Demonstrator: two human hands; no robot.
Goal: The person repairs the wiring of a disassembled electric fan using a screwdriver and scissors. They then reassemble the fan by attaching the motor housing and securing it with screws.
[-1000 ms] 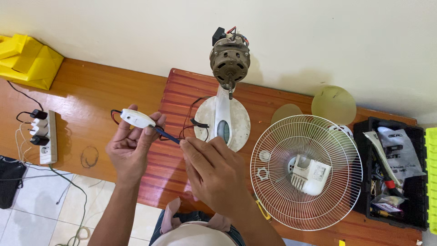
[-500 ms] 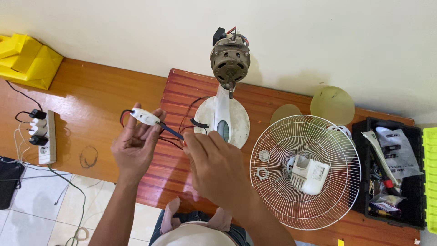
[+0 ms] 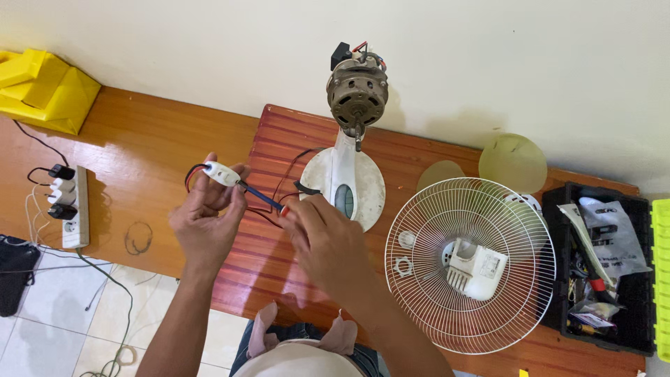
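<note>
My left hand [image 3: 204, 222] holds a small white capacitor [image 3: 221, 173] with red and black wires trailing from it. In my right hand [image 3: 322, 241] is a screwdriver [image 3: 262, 197] with a dark blue shaft and red handle, its tip touching the white part. Both hands hover over a reddish wooden stool [image 3: 279, 209]. Behind them stands a stripped fan body [image 3: 346, 183] on its white base, with the bare motor [image 3: 357, 94] on top.
A white wire fan guard [image 3: 469, 265] lies on the right with a white plastic housing [image 3: 477, 269] inside it. A black toolbox [image 3: 600, 262] stands at far right. A power strip [image 3: 70, 207] with plugs and a yellow box [image 3: 43, 91] sit at left.
My left hand has shifted slightly right and tilted the white part. My right hand stays on the screwdriver, whose tip remains against the part.
</note>
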